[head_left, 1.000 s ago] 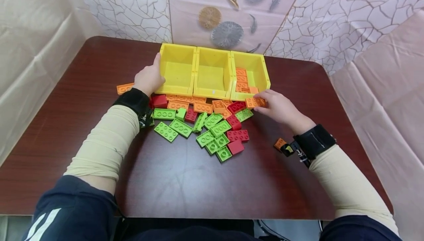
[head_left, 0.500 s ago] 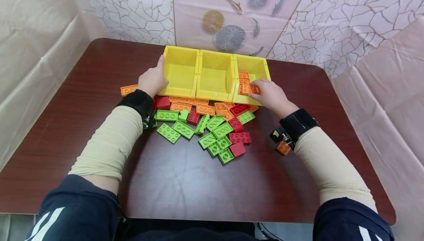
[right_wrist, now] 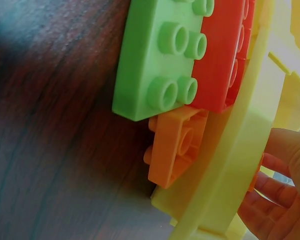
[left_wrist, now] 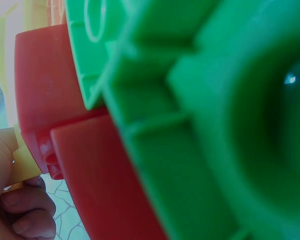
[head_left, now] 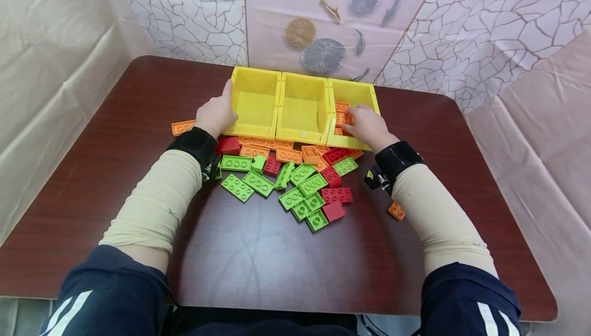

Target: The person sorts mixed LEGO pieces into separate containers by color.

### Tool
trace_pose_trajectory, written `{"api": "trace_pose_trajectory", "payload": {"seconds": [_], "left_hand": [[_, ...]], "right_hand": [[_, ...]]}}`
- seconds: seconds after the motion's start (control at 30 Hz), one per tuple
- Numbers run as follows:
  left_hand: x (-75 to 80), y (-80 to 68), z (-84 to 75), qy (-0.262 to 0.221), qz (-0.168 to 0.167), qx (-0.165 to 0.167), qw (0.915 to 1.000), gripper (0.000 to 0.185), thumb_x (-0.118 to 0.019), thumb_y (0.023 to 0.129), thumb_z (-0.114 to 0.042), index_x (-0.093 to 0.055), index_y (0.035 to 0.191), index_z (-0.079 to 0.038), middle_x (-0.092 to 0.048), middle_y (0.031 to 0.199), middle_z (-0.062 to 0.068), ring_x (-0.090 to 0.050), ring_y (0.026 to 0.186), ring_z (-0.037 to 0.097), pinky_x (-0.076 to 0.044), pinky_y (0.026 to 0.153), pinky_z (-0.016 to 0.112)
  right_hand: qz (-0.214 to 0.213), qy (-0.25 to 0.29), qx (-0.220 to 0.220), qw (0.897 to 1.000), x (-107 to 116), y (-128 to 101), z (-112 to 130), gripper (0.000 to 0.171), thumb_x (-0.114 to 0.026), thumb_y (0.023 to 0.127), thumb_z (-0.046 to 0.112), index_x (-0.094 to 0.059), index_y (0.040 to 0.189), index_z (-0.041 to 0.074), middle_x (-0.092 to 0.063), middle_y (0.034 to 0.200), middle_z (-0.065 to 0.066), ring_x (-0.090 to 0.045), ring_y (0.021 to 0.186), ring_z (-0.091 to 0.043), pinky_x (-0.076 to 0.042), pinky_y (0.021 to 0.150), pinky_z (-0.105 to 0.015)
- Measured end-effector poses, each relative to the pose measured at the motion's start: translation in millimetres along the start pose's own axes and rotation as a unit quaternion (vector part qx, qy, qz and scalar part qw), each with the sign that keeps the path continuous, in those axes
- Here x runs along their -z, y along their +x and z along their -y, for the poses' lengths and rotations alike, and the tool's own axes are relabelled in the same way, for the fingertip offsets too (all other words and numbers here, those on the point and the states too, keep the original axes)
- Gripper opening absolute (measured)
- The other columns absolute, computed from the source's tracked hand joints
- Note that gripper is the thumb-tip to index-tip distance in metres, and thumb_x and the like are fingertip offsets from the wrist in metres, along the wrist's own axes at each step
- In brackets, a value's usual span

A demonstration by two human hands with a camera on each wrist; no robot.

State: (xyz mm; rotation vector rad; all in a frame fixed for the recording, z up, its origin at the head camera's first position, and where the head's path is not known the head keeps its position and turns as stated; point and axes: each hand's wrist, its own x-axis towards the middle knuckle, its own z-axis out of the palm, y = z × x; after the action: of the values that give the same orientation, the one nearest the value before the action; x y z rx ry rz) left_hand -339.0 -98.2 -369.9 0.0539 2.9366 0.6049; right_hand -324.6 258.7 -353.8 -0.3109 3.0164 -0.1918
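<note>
Three yellow bins stand side by side at the table's back: left (head_left: pixel 256 104), middle (head_left: pixel 302 110), right (head_left: pixel 359 94). My left hand (head_left: pixel 214 115) holds the left bin's outer wall, thumb up along its rim; its curled fingers (left_wrist: pixel 25 220) show in the left wrist view. My right hand (head_left: pixel 366 124) reaches into the right bin and pinches an orange brick (head_left: pixel 345 119) above several orange bricks (head_left: pixel 340 106) lying there. In the right wrist view its fingers (right_wrist: pixel 280 195) sit behind the bin wall (right_wrist: pixel 240 165).
A pile of green (head_left: pixel 259 183), red (head_left: pixel 337 195) and orange (head_left: pixel 288 155) bricks lies in front of the bins. Single orange bricks lie at the left (head_left: pixel 182 127) and by my right forearm (head_left: pixel 396 211). Patterned sheets surround the table.
My right hand lifted the orange brick from the table in front of the right bin and moved it over the wall into that bin. The left hand stayed on the left bin.
</note>
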Motion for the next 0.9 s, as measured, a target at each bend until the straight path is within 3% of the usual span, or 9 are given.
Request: {"api": "trace_pose_trajectory", "payload": {"seconds": [0.53,0.9], "left_hand": [[-1.3,-1.7,-3.7,0.000,0.006,0.011,0.9999,0.086,-0.050,0.090,-0.018,0.012,0.149,-0.021,-0.056,0.091,0.018,-0.054,0.079,0.033,-0.043,0.070,0.043],[0.2,0.5,-1.8,0.000,0.015,0.022,0.9996,0.087,-0.051,0.091,-0.018,0.014,0.148,-0.022,-0.055,0.091,0.018,-0.053,0.081,0.033,-0.043,0.071,0.042]], "right_hand": [[0.023,0.010,0.041,0.999,-1.4,7.6,1.1,0.041,-0.062,0.088,0.013,-0.052,0.125,-0.002,-0.053,0.112,-0.021,-0.048,0.103,-0.034,-0.040,0.089,-0.045],[0.041,0.034,0.088,0.995,-3.6,9.2,-2.1,0.041,-0.056,0.090,0.007,-0.049,0.128,-0.006,-0.052,0.122,-0.026,-0.046,0.114,-0.038,-0.036,0.096,-0.047]]}}
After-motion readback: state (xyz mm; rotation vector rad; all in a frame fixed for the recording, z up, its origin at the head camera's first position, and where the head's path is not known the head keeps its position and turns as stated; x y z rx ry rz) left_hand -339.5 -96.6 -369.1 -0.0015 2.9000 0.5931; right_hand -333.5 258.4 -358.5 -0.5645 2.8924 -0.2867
